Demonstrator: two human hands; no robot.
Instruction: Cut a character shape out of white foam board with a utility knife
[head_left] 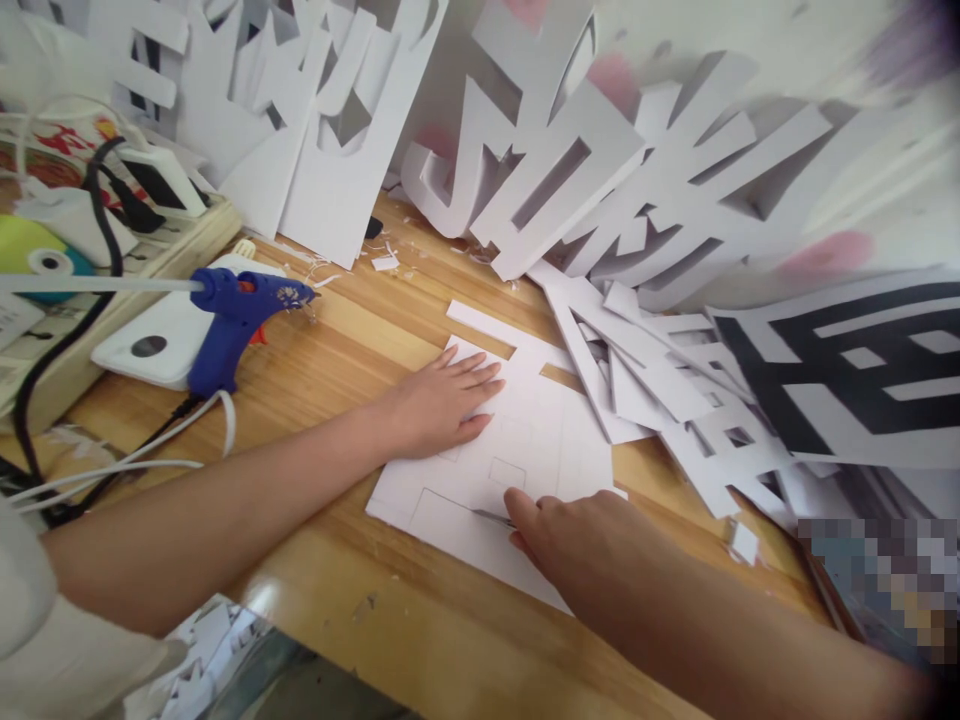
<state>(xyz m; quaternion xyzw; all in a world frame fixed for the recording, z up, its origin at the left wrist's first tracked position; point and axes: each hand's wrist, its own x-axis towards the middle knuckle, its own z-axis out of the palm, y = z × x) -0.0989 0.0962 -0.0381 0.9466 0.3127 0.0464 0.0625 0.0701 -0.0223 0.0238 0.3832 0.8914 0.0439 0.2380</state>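
Observation:
A white foam board [465, 500] with pencilled outlines and cut notches at its far edge lies flat on the wooden table. Spread flat on its left part, my left hand [442, 405] presses on the board with nothing in its grip. My right hand [577, 535] is closed around a craft knife [491, 517], whose thin blade points left and touches the board at a drawn line. The knife's handle is hidden inside my fingers.
A blue hot glue gun [232, 325] rests on a white box [150, 340] at the left, beside a power strip [202, 235] and cables. Cut white letters [547, 180] lean against the wall. Scrap strips [645, 370] and a black-printed sheet [870, 370] lie at right.

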